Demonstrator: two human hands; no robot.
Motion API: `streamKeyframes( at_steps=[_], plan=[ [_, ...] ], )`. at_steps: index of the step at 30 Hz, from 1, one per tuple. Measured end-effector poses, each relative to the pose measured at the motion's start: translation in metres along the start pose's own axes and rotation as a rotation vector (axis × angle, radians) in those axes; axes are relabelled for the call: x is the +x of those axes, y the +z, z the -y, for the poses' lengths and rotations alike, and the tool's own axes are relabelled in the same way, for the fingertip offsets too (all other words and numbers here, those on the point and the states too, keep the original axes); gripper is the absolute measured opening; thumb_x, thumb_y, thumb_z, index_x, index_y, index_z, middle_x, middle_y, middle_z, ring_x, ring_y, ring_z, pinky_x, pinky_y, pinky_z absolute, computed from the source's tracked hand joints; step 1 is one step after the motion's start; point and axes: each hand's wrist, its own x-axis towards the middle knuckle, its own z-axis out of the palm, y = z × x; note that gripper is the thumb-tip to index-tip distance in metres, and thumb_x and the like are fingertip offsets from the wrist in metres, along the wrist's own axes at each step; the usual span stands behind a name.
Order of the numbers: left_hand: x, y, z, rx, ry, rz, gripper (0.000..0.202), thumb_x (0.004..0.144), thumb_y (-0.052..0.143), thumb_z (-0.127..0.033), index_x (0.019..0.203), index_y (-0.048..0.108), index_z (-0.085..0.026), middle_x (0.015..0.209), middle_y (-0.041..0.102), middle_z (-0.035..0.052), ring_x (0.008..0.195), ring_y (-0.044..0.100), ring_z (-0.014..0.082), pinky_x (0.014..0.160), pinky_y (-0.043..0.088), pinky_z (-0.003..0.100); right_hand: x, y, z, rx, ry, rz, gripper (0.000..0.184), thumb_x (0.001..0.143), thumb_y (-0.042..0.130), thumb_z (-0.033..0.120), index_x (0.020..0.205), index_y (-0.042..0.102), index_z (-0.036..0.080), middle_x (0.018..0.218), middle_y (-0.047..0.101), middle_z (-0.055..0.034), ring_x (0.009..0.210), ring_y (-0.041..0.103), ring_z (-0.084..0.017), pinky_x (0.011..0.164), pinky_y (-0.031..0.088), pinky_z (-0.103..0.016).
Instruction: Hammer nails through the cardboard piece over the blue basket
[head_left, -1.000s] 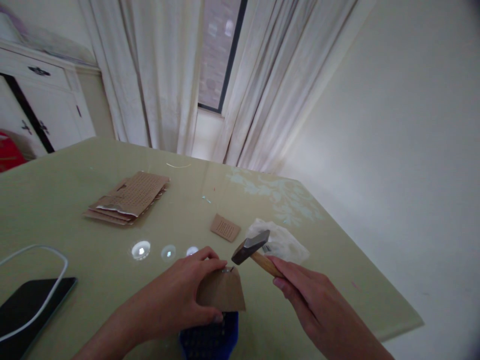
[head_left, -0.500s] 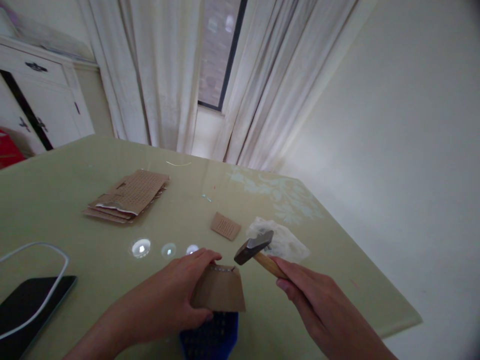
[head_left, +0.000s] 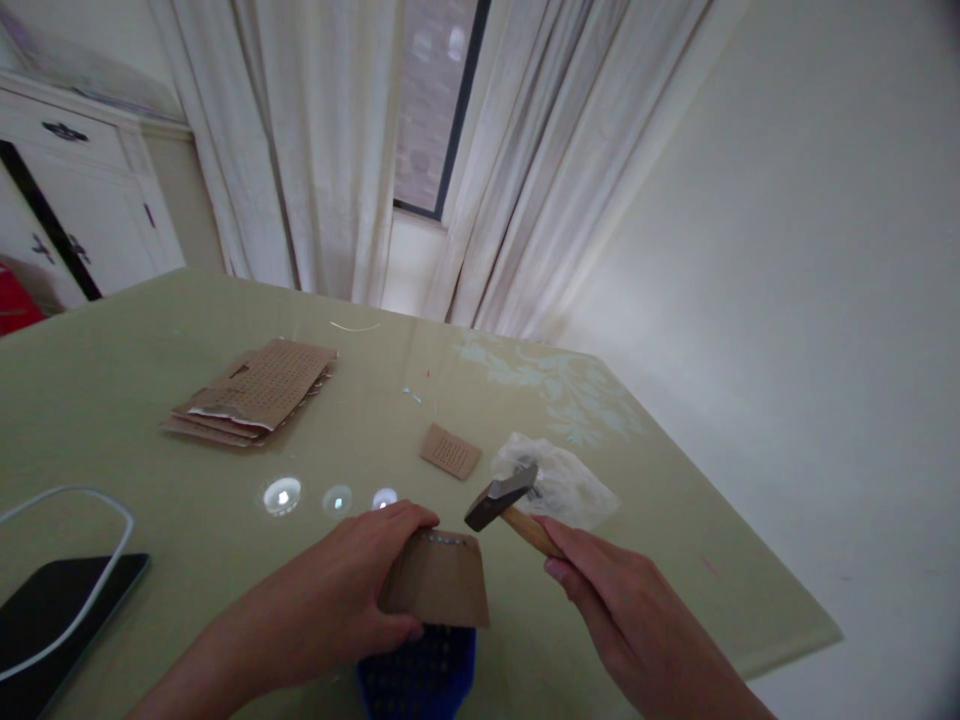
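My left hand (head_left: 352,580) grips a piece of cardboard (head_left: 439,585) by its left side, thumb in front and fingers behind. Small shiny nail heads or similar bits run in a row along its top edge. Under the cardboard is a blue object (head_left: 424,670) with small dots or holes, partly cut off by the frame's bottom. In my right hand (head_left: 622,600) is a hammer (head_left: 502,497), held by its wooden handle. The metal head hovers just above and right of the cardboard's top edge, apart from it.
A crumpled clear plastic bag (head_left: 562,485) lies behind the hammer. Beside it rests a small perforated cardboard piece (head_left: 450,452). A stack of perforated cardboard (head_left: 259,395) sits further left. A dark tablet-like device (head_left: 67,610) and a white cable (head_left: 120,535) occupy the table's (head_left: 247,545) near left.
The hammer and my right hand have shifted slightly left. My left hand keeps its hold on the cardboard, with little movement.
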Motion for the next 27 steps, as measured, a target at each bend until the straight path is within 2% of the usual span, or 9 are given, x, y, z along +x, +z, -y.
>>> streamKeyframes(
  at_steps=[5,9,15,17,18,20,21,24,27],
  plan=[
    [-0.001,0.001,0.002,0.006,0.007,-0.004,0.071,0.076,0.084,-0.024,0.143,0.064,-0.035,0.146,0.070,0.0070,0.132,0.066,0.0348,0.109,0.054,0.046,-0.002,0.005,-0.002,0.003,0.006,0.106,0.036,0.112,0.049,0.027,0.141,0.069,0.022,0.125,0.084,-0.0127,0.103,0.084,-0.031,0.090,0.069,-0.043],
    [-0.001,0.000,0.000,-0.005,-0.004,0.007,0.069,0.074,0.084,-0.022,0.140,0.066,-0.034,0.143,0.071,0.0065,0.130,0.067,0.0344,0.107,0.054,0.045,-0.006,0.010,-0.004,0.016,0.022,0.097,0.039,0.113,0.046,0.028,0.145,0.065,0.020,0.134,0.080,-0.0152,0.113,0.081,-0.031,0.095,0.066,-0.043],
    [0.002,-0.003,-0.008,-0.024,-0.016,0.015,0.066,0.075,0.083,-0.026,0.139,0.066,-0.031,0.136,0.073,0.0058,0.122,0.069,0.0313,0.104,0.054,0.042,0.005,0.007,-0.006,0.142,0.073,0.104,0.031,0.113,0.050,0.033,0.130,0.073,0.023,0.112,0.083,-0.0113,0.096,0.079,-0.028,0.087,0.062,-0.038],
    [0.004,-0.002,-0.010,-0.037,-0.028,0.005,0.064,0.076,0.083,-0.029,0.138,0.067,-0.029,0.132,0.074,0.0062,0.116,0.071,0.0310,0.099,0.055,0.041,0.017,0.011,-0.011,0.294,0.150,0.047,0.026,0.111,0.054,0.035,0.120,0.075,0.022,0.098,0.079,-0.0083,0.088,0.074,-0.024,0.080,0.058,-0.034],
    [0.006,-0.001,-0.011,-0.046,-0.034,-0.008,0.063,0.076,0.084,-0.031,0.137,0.068,-0.029,0.131,0.075,0.0067,0.115,0.071,0.0310,0.098,0.056,0.040,0.026,0.016,-0.014,0.412,0.196,0.024,0.024,0.110,0.056,0.036,0.111,0.074,0.021,0.085,0.074,-0.0047,0.078,0.069,-0.020,0.071,0.055,-0.029],
    [0.010,-0.001,-0.012,-0.073,-0.049,-0.038,0.062,0.077,0.084,-0.034,0.137,0.069,-0.027,0.132,0.075,0.0081,0.114,0.071,0.0314,0.097,0.057,0.040,0.047,0.030,-0.024,0.769,0.285,0.002,0.031,0.108,0.061,0.044,0.091,0.068,0.020,0.068,0.059,0.0026,0.055,0.052,-0.012,0.050,0.040,-0.023],
    [0.012,-0.001,-0.011,-0.090,-0.061,-0.049,0.061,0.078,0.084,-0.035,0.137,0.069,-0.026,0.133,0.075,0.0090,0.115,0.071,0.0319,0.097,0.057,0.040,0.058,0.040,-0.029,0.961,0.336,0.005,0.034,0.105,0.066,0.048,0.087,0.066,0.019,0.067,0.057,0.0041,0.049,0.044,-0.009,0.045,0.032,-0.022],
    [0.018,-0.003,-0.008,-0.146,-0.127,-0.055,0.061,0.081,0.083,-0.046,0.137,0.071,-0.024,0.135,0.075,0.0117,0.116,0.072,0.0339,0.095,0.059,0.041,0.089,0.070,-0.042,1.503,0.417,-0.014,0.033,0.087,0.089,0.043,0.097,0.072,0.016,0.072,0.059,0.0040,0.047,0.041,-0.005,0.043,0.025,-0.020],
    [0.022,-0.004,0.001,-0.198,-0.197,-0.049,0.064,0.084,0.080,-0.057,0.138,0.072,-0.024,0.139,0.074,0.0132,0.121,0.071,0.0361,0.094,0.060,0.042,0.104,0.097,-0.049,1.649,0.420,-0.038,0.047,0.079,0.095,0.047,0.108,0.075,0.015,0.070,0.056,0.0065,0.046,0.036,-0.003,0.043,0.022,-0.019]
  ],
)
